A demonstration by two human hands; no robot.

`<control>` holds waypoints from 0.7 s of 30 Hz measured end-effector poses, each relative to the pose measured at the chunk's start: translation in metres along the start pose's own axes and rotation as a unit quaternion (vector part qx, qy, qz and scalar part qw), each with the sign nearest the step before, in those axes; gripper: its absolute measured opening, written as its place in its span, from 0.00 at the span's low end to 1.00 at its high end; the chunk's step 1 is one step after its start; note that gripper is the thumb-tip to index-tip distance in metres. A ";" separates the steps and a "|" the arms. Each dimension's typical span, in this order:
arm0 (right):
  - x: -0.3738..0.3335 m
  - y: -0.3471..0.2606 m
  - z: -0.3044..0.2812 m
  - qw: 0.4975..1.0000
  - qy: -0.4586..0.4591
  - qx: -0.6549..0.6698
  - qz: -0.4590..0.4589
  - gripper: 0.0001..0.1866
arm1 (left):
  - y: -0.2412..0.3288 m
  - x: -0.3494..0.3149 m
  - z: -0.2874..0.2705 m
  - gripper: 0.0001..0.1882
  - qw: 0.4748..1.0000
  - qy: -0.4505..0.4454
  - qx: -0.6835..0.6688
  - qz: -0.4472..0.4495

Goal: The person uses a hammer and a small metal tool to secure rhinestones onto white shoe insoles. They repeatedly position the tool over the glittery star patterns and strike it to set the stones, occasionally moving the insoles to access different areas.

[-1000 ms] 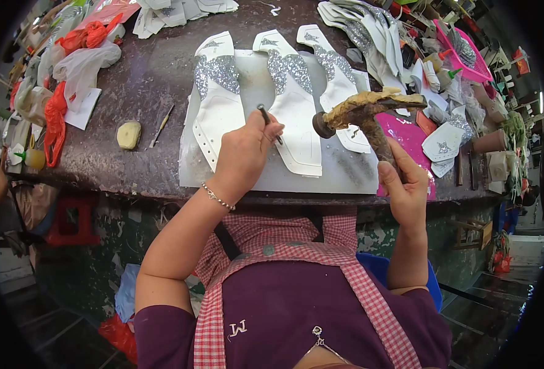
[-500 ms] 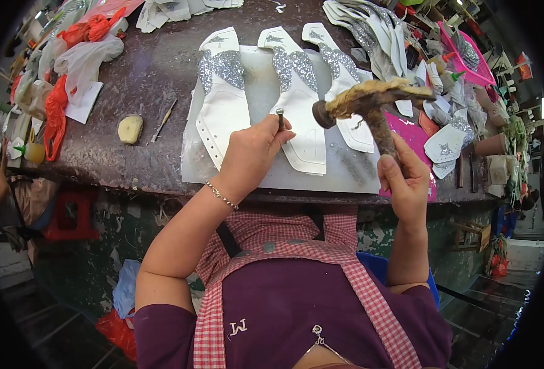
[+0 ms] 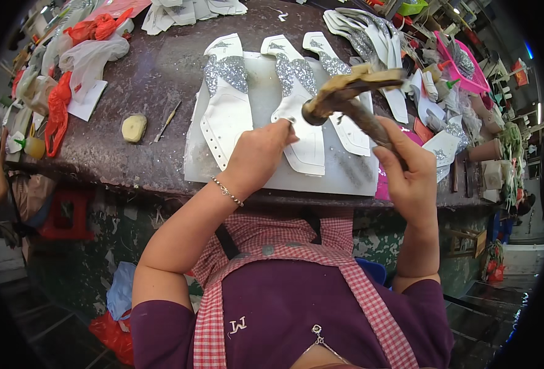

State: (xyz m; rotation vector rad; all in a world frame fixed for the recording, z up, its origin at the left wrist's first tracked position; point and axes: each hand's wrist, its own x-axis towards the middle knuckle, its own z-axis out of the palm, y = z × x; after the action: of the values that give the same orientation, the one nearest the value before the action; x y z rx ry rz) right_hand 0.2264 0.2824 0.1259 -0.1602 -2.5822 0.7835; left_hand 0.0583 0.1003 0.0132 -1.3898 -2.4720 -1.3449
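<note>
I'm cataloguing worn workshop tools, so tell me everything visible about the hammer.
The hammer has a dark round face at the left end of its head. Ragged yellowish-brown material covers much of the head, whose right end is narrower. Its handle looks rough and mottled brown. The right hand grips the handle. The tool slants, apparently raised, partly hiding the rightmost white panel on the pale board.
</note>
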 end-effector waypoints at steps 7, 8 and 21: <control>-0.035 0.018 0.000 0.970 0.043 0.171 0.169 0.22 | 0.000 -0.010 0.000 0.09 0.995 0.025 -0.069 -0.063; -0.039 0.019 0.001 0.965 0.049 0.187 0.175 0.22 | 0.003 -0.010 -0.003 0.09 0.997 0.010 -0.049 -0.054; -0.019 0.005 -0.008 0.919 0.157 0.350 0.091 0.23 | 0.003 -0.015 -0.008 0.08 0.997 -0.019 -0.068 -0.024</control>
State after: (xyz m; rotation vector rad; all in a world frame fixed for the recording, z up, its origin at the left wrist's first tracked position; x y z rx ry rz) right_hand 0.2469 0.2864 0.1224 -0.2756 -1.8695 1.5533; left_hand 0.0663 0.0854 0.0152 -1.4018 -2.4948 -1.5387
